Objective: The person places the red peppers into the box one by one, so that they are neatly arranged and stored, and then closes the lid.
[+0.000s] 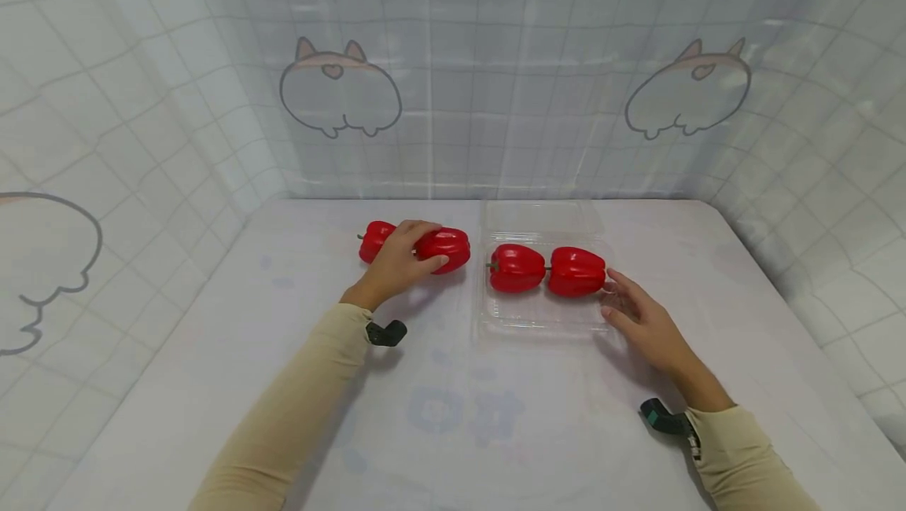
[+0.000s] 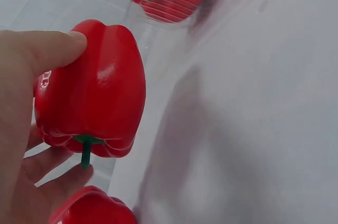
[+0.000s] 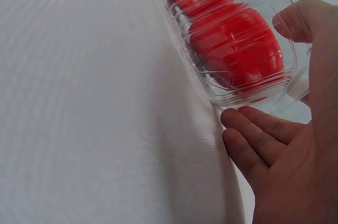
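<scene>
My left hand (image 1: pixel 398 259) grips a red bell pepper (image 2: pixel 100 86) with its thumb across the pepper's side and the fingers round behind. In the left wrist view its green stem points downward. A second red bell pepper (image 1: pixel 377 241) lies just left of it, partly hidden by the hand. Two more bell peppers sit in a row in a clear plastic clamshell box (image 1: pixel 545 314), one on the left (image 1: pixel 517 269) and one on the right (image 1: pixel 576 272). At the box's right end, my right hand (image 1: pixel 647 330) has its thumb by the rim and its fingers extended at the end wall.
The box's clear lid (image 1: pixel 539 217) is folded back behind its base. A pale cloth with faint prints covers the table (image 1: pixel 453 432). Behind and on both sides stand grid-patterned fabric walls (image 1: pixel 488 86) with dog drawings.
</scene>
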### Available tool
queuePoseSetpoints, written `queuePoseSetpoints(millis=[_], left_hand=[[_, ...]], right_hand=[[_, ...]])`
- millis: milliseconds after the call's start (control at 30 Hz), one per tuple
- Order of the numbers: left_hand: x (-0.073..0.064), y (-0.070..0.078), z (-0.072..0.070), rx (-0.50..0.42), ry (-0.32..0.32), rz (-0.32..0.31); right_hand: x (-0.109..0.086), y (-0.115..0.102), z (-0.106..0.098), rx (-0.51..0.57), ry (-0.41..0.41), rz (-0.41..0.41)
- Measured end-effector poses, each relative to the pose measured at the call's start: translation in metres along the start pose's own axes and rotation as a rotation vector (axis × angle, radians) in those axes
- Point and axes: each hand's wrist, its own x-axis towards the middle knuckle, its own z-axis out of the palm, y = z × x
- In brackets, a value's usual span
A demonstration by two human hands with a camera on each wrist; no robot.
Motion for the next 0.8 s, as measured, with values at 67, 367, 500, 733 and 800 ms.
queuePoseSetpoints(millis=[67, 367, 500, 733, 800], left_hand=[[0.000, 0.002, 0.000, -0.029, 0.010, -0.009], [0.002, 0.009, 0.002, -0.086, 0.025, -0.050], [0.002, 0.015, 0.001, -0.117, 0.023, -0.067], [0.003, 0.021, 0.002, -0.139, 0.027, -0.075], [0.002, 0.021, 0.003, -0.144, 0.030, -0.072]], right_hand=[[0.000, 0.000, 0.000, -0.002, -0.003, 0.000], [-0.001, 0.000, 0.000, 0.000, -0.006, -0.007], [0.000, 0.000, 0.000, 0.009, -0.008, -0.003], [0.000, 0.002, 0.001, 0.004, -0.008, -0.003], [0.000, 0.002, 0.001, 0.004, -0.010, -0.003]])
